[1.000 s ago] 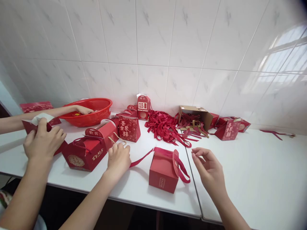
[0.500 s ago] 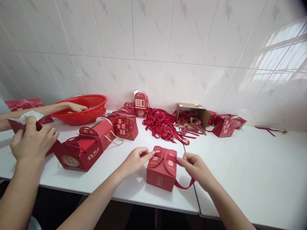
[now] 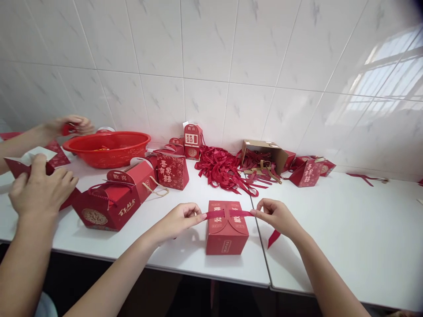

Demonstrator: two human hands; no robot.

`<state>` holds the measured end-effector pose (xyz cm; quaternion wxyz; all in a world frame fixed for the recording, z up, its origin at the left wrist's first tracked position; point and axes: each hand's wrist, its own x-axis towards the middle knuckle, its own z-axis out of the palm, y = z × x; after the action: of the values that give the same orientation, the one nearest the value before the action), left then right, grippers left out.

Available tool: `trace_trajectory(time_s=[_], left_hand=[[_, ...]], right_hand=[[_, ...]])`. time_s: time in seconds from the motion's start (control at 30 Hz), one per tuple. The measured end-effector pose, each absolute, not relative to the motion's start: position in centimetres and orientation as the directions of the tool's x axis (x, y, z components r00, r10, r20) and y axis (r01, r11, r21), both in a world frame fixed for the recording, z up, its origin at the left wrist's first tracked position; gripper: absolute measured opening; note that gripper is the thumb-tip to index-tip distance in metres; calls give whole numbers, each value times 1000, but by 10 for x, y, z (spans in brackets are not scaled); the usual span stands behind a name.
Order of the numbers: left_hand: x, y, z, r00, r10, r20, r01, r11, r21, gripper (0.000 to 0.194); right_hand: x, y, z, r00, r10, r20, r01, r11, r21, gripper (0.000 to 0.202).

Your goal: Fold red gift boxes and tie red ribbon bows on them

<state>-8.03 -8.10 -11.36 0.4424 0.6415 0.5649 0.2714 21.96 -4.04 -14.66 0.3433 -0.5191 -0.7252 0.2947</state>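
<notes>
A small red gift box (image 3: 227,240) with gold lettering stands on the white table in front of me, its rounded top flaps folded down. Across its top runs a red ribbon (image 3: 243,213), threaded through the flaps and stretched level. My left hand (image 3: 180,222) pinches the ribbon just left of the box. On the right side, my right hand (image 3: 276,218) pinches the other stretch, and a loose ribbon end hangs below that hand. Both hands are beside the box, apart from its walls.
Beyond the box lie a heap of red ribbons (image 3: 220,169) and an open cardboard box (image 3: 280,159) of ribbon. At left stand larger red gift boxes (image 3: 99,207) and a red plastic basket (image 3: 115,156). Another person's hands (image 3: 41,189) hold a red box there.
The ribbon has been drawn straight and the box flaps now lie flat. My right hand has moved slightly right. The other person's far hand has risen out of the basket holding something red.
</notes>
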Motion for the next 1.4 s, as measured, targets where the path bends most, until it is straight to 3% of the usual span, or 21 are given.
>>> trace_trajectory(time_s=[0.1,0.17,0.23,0.3,0.4,0.47,0.57,0.67,0.7,0.77,0.8,0.87,0.93,1.03,1.1,1.27,1.4], left_hand=[[-82,-77,-119,196,974,-109,505,-5,863,33],[-86,-76,-124,126,992,12,570,-83,818,30],[-90,-81,-126,40,988,149,704,-134,698,27],[-94,-92,-123,53,988,148,803,-130,582,30],[-91,-112,-117,237,967,-97,815,-143,562,39],[-85,-121,-117,315,932,-177,809,-166,564,38],[-78,-119,-126,282,940,-192,766,-100,636,33],[-77,-107,-136,133,975,-179,521,85,849,49],[-77,-102,-138,82,984,-159,375,117,920,55],[-78,-96,-138,-19,996,-82,16,83,996,60],[-78,-94,-136,-71,996,-54,-167,41,985,56],[-76,-91,-132,-121,989,-84,-477,16,879,37],[-73,-88,-129,-80,976,-204,-685,95,722,18],[-69,-86,-130,-3,939,-344,-832,188,522,18],[-68,-86,-133,-20,924,-383,-875,169,453,18],[-69,-92,-138,-82,909,-409,-897,112,427,19],[-72,-92,-135,-217,910,-354,-871,-17,490,18]], right_hand=[[225,-40,-155,-180,959,219,606,283,-744,29],[226,-43,-163,-117,944,310,606,315,-731,25],[225,-49,-168,-13,898,439,617,352,-704,25],[220,-61,-166,30,875,483,630,358,-689,27],[208,-85,-156,-253,935,250,594,354,-722,39],[199,-98,-149,-432,898,77,592,347,-727,46],[191,-107,-150,-450,893,25,580,313,-752,41],[183,-105,-166,-259,965,37,462,157,-873,39],[179,-104,-173,-165,986,20,361,79,-929,43],[170,-101,-183,-6,999,-38,0,-38,-999,45],[165,-100,-187,37,996,-75,-231,-65,-971,40],[157,-97,-188,51,986,-157,-626,-91,-775,30],[152,-94,-185,4,970,-244,-841,-129,-525,24],[152,-91,-176,-85,943,-321,-953,-171,-250,11],[153,-91,-171,-95,929,-356,-973,-163,-166,7],[157,-97,-168,-6,893,-450,-978,-99,-183,13],[162,-97,-170,116,912,-393,-938,-29,-345,7]])
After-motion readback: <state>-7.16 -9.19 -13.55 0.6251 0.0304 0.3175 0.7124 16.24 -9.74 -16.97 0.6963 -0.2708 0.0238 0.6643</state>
